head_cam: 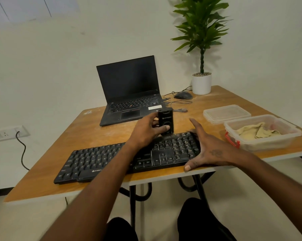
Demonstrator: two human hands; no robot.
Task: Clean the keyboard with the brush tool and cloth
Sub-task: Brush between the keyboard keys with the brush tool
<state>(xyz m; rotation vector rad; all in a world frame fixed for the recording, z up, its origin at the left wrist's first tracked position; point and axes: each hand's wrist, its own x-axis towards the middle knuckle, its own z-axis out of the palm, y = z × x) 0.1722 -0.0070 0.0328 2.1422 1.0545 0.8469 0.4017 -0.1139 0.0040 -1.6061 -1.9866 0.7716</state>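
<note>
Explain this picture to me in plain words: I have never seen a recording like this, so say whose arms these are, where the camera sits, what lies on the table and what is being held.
There is no machine here. A person wears one camera on the head, looking forward and down, so the arms are their own.

The left hand grips a black brush tool, held upright with its lower end on the right part of the black keyboard. The right hand is open and steadies the keyboard's right end.

On the wooden table also stand an open laptop, a mouse, a potted plant, a loose lid and a clear tub holding the cloth, which is not yet in use.
</note>
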